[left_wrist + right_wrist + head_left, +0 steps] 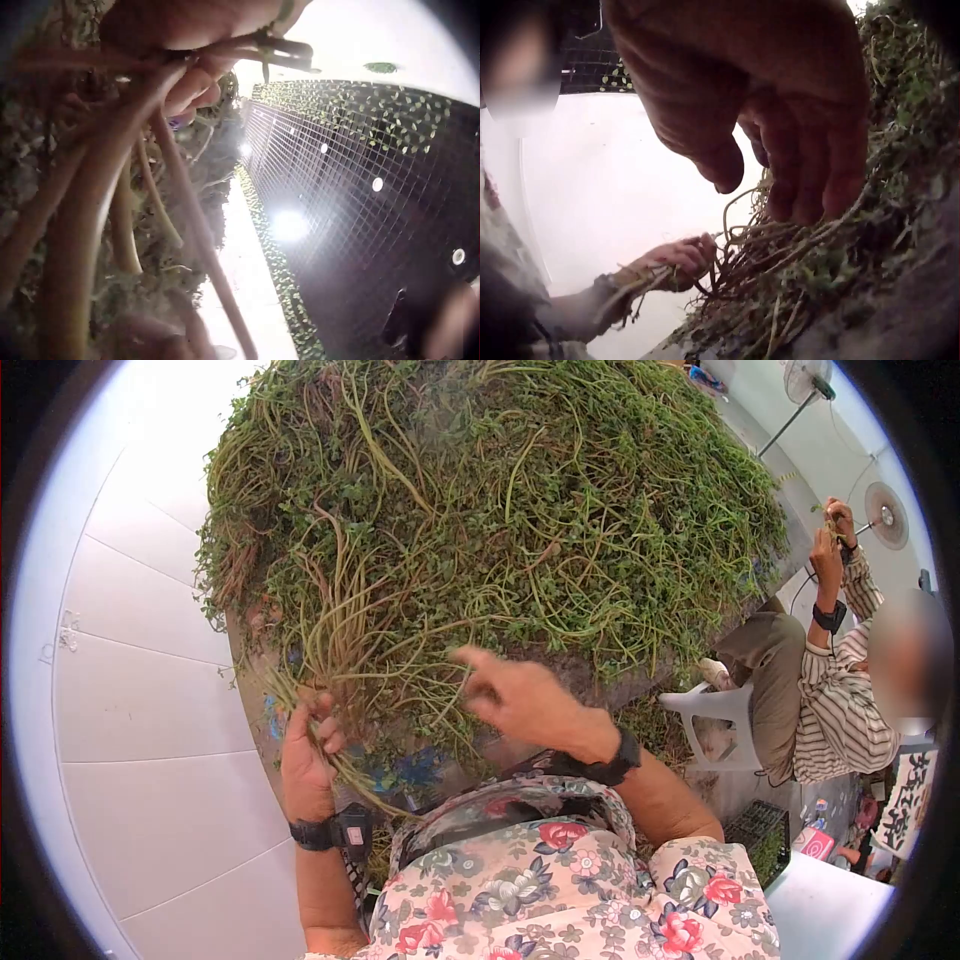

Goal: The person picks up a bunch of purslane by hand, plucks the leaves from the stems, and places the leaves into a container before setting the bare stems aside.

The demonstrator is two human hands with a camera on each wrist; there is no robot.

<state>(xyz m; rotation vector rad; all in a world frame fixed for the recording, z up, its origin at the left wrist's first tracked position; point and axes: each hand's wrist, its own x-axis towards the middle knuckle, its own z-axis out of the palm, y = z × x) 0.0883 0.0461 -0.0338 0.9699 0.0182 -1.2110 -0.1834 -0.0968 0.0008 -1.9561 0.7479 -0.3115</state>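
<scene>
Left of the fingers, pale wall (150, 690). Left hand (308, 750) grips a bunch of stems (90, 225), thumb and fingers curled round it; bare ends poke out past the fingers on the body side. Just beyond those fingertips more stems fan up into the pile (560, 490), which spreads ahead of both hands. Tangle looks dense: a hard pull could snap a stem or drag a clump along, since neighbours cross and hook. A loose grip could let thin stems slip out; a tight one could bruise them. Right hand (530, 695) grasps nothing visible: thumb apart, fingers loosely bent, index reaching forward, strands just below the fingertips. It might catch the wrong strand, so many overlapping there. Right of those fingers, near the pile's edge, stool (722, 725) and a second person (845, 710), well apart.
</scene>
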